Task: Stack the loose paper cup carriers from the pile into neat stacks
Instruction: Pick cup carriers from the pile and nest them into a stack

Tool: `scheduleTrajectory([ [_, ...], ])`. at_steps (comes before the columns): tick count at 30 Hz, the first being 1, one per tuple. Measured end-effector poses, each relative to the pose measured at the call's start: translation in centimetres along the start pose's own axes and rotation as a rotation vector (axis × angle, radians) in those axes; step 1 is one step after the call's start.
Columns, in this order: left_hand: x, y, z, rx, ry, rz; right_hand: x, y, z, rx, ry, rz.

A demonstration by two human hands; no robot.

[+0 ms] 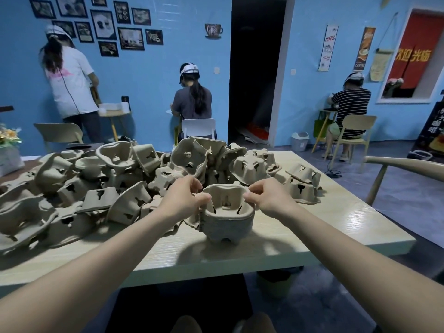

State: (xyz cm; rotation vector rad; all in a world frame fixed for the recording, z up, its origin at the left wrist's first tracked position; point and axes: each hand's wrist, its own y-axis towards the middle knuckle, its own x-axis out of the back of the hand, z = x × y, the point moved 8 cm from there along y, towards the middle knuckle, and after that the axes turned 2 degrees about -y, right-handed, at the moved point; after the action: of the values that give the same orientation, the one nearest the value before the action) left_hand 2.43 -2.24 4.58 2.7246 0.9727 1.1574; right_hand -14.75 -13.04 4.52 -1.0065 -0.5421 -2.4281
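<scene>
A neat stack of brown pulp cup carriers [228, 222] stands on the pale wooden table [312, 227] in front of me. My left hand [185, 198] pinches the left rim of the stack's top carrier. On the opposite rim, my right hand [266, 195] pinches the same carrier. A big loose pile of carriers [96, 188] covers the table's left and back. A few more carriers [302, 186] lie to the right of the stack.
The table's near and right edges are close to the stack. A curved chair back [396, 164] stands at the right. Three persons work with their backs turned at the blue wall, by chairs [199, 131] and small tables. A bin [299, 140] stands by the dark doorway.
</scene>
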Motion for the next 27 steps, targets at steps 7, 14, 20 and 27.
scheduleTrajectory([
  [7, -1.4, 1.0, -6.4, -0.217, 0.128, 0.002, 3.2, 0.7, -2.5, -0.043, 0.044, -0.103],
  [14, -8.5, 2.3, -12.2, -0.326, 0.163, 0.110, 6.1, 1.4, -9.2, -0.127, -0.042, -0.160],
  [20, -15.7, 3.9, -13.3, -0.267, 0.148, 0.172, 8.3, 2.3, -15.3, -0.207, -0.150, -0.200],
  [27, -23.3, 5.3, -11.4, -0.212, 0.142, 0.227, 9.7, 4.9, -20.0, -0.223, -0.190, -0.271],
])
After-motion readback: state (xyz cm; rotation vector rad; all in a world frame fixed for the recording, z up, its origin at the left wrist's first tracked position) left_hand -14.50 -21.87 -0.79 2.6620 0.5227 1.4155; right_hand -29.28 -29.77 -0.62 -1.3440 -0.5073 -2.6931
